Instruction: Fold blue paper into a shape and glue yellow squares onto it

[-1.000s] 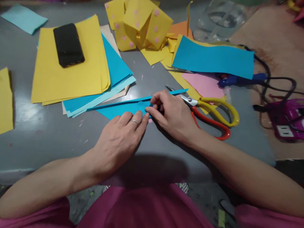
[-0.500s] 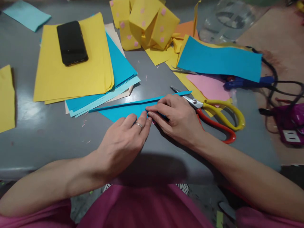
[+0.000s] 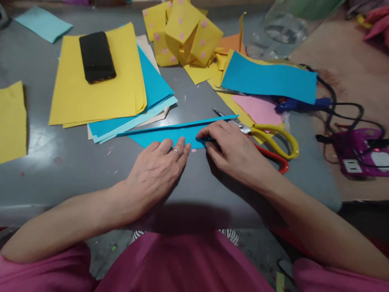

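A folded blue paper (image 3: pixel 182 134) lies on the grey table, with a narrow raised strip along its far edge. My left hand (image 3: pixel 158 164) rests flat on the paper's near edge, fingers stretched out, a ring on one finger. My right hand (image 3: pixel 229 146) is at the paper's right part with its fingers bent and thumb apart; its fingertips touch the paper. Scissors (image 3: pixel 270 138) with one yellow and one red handle lie just beyond and right of my right hand, partly hidden by it.
A black phone (image 3: pixel 97 56) lies on yellow sheets (image 3: pixel 121 93) at the left. Dotted yellow paper shapes (image 3: pixel 185 32) stand at the back. Blue cut paper (image 3: pixel 270 79), a clear container (image 3: pixel 282 28) and a purple device with cables (image 3: pixel 361 152) are at the right.
My right hand has slid right along the paper, away from my left hand, opening a gap between their fingertips. The view has shifted slightly.
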Action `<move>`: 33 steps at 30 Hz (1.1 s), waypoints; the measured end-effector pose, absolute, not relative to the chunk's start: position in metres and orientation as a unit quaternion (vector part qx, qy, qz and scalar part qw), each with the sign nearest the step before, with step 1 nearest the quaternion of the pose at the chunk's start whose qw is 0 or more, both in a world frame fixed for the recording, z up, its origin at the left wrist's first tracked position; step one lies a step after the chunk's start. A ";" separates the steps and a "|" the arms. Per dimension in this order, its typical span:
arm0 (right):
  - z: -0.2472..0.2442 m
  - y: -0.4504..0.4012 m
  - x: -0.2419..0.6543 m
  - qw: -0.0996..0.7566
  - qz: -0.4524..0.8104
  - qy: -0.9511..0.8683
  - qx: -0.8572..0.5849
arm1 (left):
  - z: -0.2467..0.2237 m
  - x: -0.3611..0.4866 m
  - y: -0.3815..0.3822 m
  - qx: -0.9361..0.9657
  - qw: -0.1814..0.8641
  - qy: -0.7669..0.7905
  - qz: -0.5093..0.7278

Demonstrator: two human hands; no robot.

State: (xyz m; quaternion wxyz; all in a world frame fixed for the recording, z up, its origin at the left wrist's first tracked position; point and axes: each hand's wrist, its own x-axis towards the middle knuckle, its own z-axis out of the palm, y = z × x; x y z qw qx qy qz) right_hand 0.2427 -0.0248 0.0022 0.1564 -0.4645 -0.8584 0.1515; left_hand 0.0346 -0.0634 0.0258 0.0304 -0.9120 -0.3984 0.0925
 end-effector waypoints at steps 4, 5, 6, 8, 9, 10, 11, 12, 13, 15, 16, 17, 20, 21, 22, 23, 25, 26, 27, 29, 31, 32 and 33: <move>-0.001 -0.032 0.249 0.140 0.066 -0.887 -0.435 | 0.021 0.034 -0.066 -0.913 0.051 -0.399 0.075; -0.002 -0.036 0.250 0.125 0.038 -0.897 -0.422 | 0.020 0.033 -0.066 -0.912 0.050 -0.401 0.071; -0.004 -0.039 0.251 0.109 0.010 -0.905 -0.410 | 0.020 0.033 -0.066 -0.911 0.046 -0.404 0.067; -0.006 -0.047 0.252 0.083 -0.033 -0.911 -0.403 | 0.021 0.032 -0.065 -0.911 0.036 -0.406 0.063; -0.007 -0.050 0.253 0.078 -0.048 -0.911 -0.402 | 0.023 0.032 -0.065 -0.911 0.032 -0.406 0.062; -0.007 -0.053 0.253 0.077 -0.059 -0.911 -0.401 | 0.024 0.032 -0.063 -0.912 0.027 -0.405 0.066; -0.007 -0.056 0.253 0.078 -0.070 -0.912 -0.398 | 0.026 0.032 -0.062 -0.912 0.023 -0.403 0.072; -0.006 -0.057 0.253 0.081 -0.083 -0.912 -0.393 | 0.028 0.031 -0.059 -0.914 0.015 -0.398 0.080; -0.005 -0.058 0.254 0.089 -0.100 -0.912 -0.388 | 0.031 0.030 -0.057 -0.917 0.002 -0.389 0.085; -0.001 -0.057 0.254 0.103 -0.120 -0.910 -0.384 | 0.035 0.026 -0.049 -0.922 -0.039 -0.378 0.072; 0.002 -0.056 0.253 0.108 -0.116 -0.908 -0.388 | 0.037 0.023 -0.044 -0.917 -0.061 -0.390 0.048; 0.005 -0.053 0.252 0.113 -0.101 -0.905 -0.397 | 0.039 0.018 -0.040 -0.904 -0.081 -0.419 0.017; 0.014 -0.041 0.243 0.126 -0.017 -0.897 -0.423 | 0.043 0.004 -0.027 -0.838 -0.112 -0.533 -0.028; 0.016 -0.036 0.239 0.130 0.014 -0.897 -0.422 | 0.044 0.001 -0.024 -0.829 -0.125 -0.545 -0.019; 0.017 -0.031 0.234 0.130 0.046 -0.899 -0.416 | 0.045 -0.002 -0.022 -0.826 -0.139 -0.546 -0.004; 0.017 -0.026 0.230 0.128 0.077 -0.902 -0.406 | 0.045 -0.003 -0.020 -0.829 -0.155 -0.538 0.014; 0.016 -0.018 0.224 0.119 0.125 -0.904 -0.391 | 0.045 -0.003 -0.018 -0.832 -0.191 -0.519 0.041; 0.014 -0.015 0.221 0.118 0.140 -0.903 -0.388 | 0.045 -0.002 -0.017 -0.830 -0.209 -0.516 0.047; 0.012 -0.012 0.220 0.120 0.151 -0.902 -0.387 | 0.045 0.000 -0.016 -0.825 -0.225 -0.516 0.049; 0.007 -0.010 0.218 0.138 0.166 -0.894 -0.391 | 0.044 0.003 -0.016 -0.816 -0.247 -0.520 0.048; 0.002 -0.009 0.218 0.169 0.177 -0.884 -0.399 | 0.043 0.005 -0.015 -0.812 -0.246 -0.527 0.046; 0.000 -0.010 0.218 0.183 0.178 -0.879 -0.404 | 0.043 0.006 -0.015 -0.812 -0.240 -0.529 0.047; -0.003 -0.010 0.218 0.194 0.177 -0.875 -0.408 | 0.043 0.007 -0.015 -0.813 -0.231 -0.532 0.049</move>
